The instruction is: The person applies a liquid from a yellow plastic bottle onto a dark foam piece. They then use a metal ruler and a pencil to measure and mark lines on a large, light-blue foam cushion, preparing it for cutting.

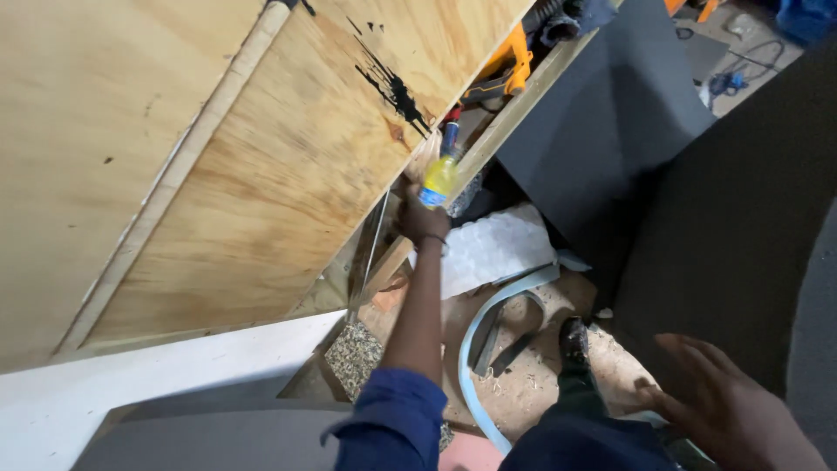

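Note:
My left hand (424, 220) reaches down and forward, shut on a small plastic bottle of yellow drink (438, 180) with a blue label, held just below the edge of a large plywood panel (261, 166). My right hand (728, 406) hovers at the lower right with fingers spread, holding nothing, over a dark grey sheet (732, 227). My blue sleeve (388, 419) and my dark shoe (574, 340) show below.
A curved pale strip (488, 323) lies on the sawdust-covered floor beside a white crumpled sheet (493, 249). A yellow power tool (506, 70) sits on a wooden ledge beyond the plywood. A white board (131, 384) lies at the lower left.

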